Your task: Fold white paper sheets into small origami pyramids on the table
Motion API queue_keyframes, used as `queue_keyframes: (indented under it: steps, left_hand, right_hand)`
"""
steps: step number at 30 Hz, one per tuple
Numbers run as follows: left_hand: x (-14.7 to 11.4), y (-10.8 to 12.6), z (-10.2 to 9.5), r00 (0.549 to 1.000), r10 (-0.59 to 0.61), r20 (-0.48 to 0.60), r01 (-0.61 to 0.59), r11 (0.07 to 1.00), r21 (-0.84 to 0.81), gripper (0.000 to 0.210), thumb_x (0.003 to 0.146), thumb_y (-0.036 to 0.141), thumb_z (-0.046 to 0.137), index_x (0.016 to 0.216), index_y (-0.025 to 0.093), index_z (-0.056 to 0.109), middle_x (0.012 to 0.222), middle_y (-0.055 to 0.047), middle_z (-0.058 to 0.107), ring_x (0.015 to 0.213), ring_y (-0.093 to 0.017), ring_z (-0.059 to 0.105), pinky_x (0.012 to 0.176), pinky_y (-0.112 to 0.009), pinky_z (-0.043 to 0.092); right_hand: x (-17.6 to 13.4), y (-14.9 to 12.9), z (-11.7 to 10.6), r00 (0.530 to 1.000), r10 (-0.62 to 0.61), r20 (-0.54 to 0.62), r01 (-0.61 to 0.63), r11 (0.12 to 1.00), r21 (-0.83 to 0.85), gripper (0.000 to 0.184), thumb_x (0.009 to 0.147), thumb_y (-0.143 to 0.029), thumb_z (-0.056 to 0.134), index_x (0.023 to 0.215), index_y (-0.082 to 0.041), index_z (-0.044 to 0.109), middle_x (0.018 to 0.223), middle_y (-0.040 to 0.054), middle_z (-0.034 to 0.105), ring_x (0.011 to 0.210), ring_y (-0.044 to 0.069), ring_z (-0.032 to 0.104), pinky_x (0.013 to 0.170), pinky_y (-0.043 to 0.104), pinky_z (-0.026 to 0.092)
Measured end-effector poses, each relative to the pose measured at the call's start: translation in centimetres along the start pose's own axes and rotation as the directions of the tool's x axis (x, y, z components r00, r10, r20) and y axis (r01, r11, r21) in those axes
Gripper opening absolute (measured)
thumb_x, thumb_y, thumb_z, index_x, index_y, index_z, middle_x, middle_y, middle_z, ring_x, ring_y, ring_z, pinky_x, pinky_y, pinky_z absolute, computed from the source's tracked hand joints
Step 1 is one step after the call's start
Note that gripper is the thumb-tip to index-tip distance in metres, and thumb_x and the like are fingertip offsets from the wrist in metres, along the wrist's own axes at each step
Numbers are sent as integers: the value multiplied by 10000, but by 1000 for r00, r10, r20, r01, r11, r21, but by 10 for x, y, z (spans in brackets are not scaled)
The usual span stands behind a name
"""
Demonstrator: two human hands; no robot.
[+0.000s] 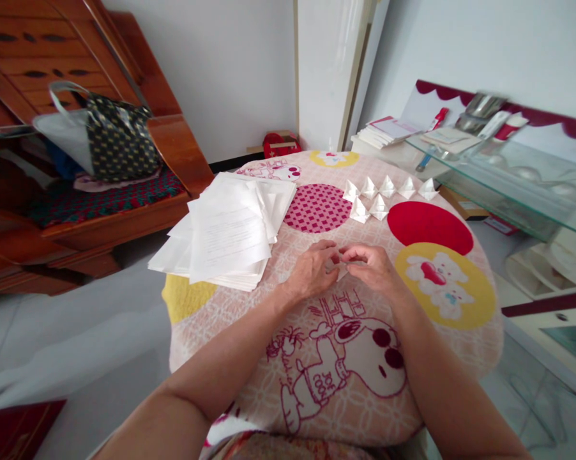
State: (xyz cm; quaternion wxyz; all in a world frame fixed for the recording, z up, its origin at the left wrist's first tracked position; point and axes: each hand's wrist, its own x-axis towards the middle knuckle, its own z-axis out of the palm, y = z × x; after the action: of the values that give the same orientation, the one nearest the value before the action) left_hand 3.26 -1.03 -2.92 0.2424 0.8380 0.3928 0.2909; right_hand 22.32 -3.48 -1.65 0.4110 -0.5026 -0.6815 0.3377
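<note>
My left hand point(315, 271) and my right hand point(370, 265) meet over the middle of the cloth-covered table. Between their fingertips is a small piece of folded white paper point(338, 271), mostly covered by the fingers. Both hands are closed on it, the left from its left side and the right from its right. Beyond the right hand stand several pointed folded paper shapes point(387, 186) in two rows. To the left of my hands lies a loose stack of white paper sheets point(228, 233), the top one bearing printed lines.
A patterned cloth point(288, 319) covers the round table. On the right is a glass shelf point(518, 176) with cups and papers near the table's edge. A wooden bench point(173, 153) at left holds a dotted bag point(120, 137). A red bag point(281, 145) sits behind the table.
</note>
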Motion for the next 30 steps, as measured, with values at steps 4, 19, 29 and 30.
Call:
queue_keyframes:
  steps: [4,19,29,30]
  left_hand:
    - [3,1,8,999,-51,-12,51,997,62,132,765,84,657,858,168,701,1313,-126,672,1221,-275,638,1108,-428,513]
    - [6,0,15,1000,-5,25,2,993,114,155,729,73,587,842,149,661,952,-125,698,1002,-268,649,962,-410,543]
    - [5,10,7,992,-124,19,121,983,140,85,806,126,601,774,154,675,892,-103,701,918,-236,654,872,-354,547]
    - [5,11,7,991,-129,19,125,981,150,84,810,131,605,773,154,677,888,-101,704,908,-232,656,866,-349,548]
  right_hand:
    - [0,-4,-1,998,-50,-43,42,982,-185,120,764,-220,632,695,-198,727,753,41,749,710,187,654,679,298,483]
    - [0,-1,14,998,-44,-41,28,941,-337,249,826,-264,635,588,-193,655,571,-1,623,567,134,517,568,269,344]
    - [-1,-4,9,999,16,-42,-26,965,-260,208,781,-238,587,594,-182,659,576,-1,618,570,137,526,567,266,351]
    - [-1,-4,8,999,27,-46,-37,969,-243,201,776,-242,585,604,-180,668,582,1,626,572,138,530,570,266,358]
